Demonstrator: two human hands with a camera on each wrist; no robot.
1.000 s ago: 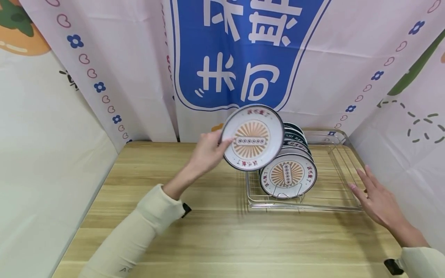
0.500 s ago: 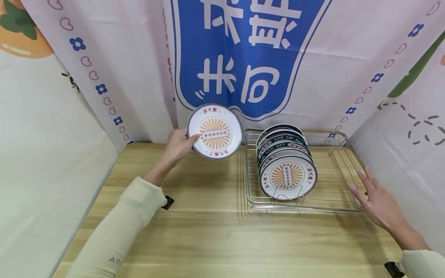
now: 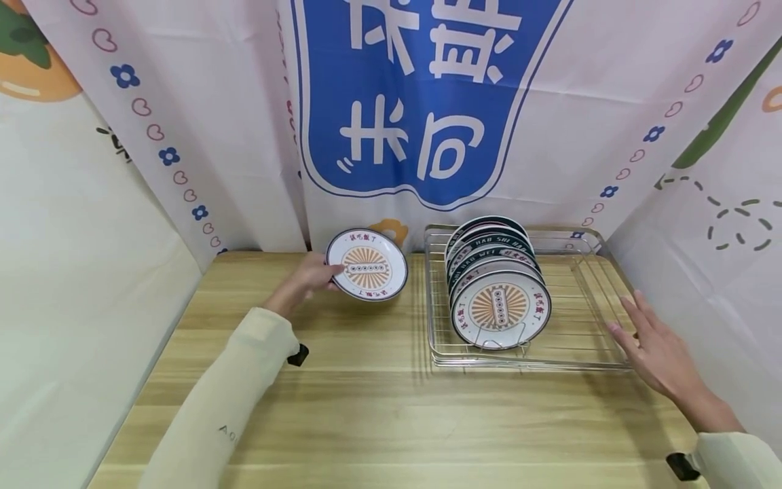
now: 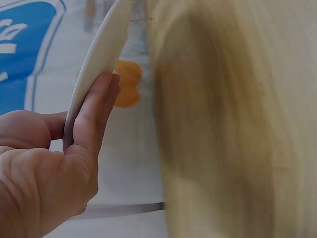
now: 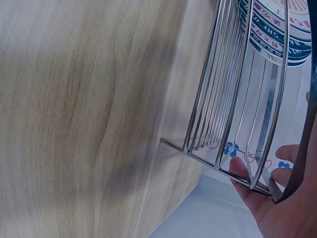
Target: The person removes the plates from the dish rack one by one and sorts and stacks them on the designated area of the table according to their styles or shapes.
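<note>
White with an orange sunburst, the plate (image 3: 368,280) tilts above the wooden table (image 3: 391,421), near its back edge and left of the metal rack (image 3: 574,366). The left hand (image 3: 313,273) pinches it by its left rim, thumb on the patterned face, fingers behind. At the rack's right end, the right hand (image 3: 660,350) has its fingers apart and nearly straight; I cannot tell whether they press the wire. More plates (image 3: 501,309) stand in the rack's left half, 1 sunburst face in front.

Held plate (image 3: 368,266) is white w/ an orange sunburst, red characters, dark rim. Banner (image 3: 415,102) is blue with white characters, tabletop (image 3: 373,407) is yellowish woodgrain.
</note>
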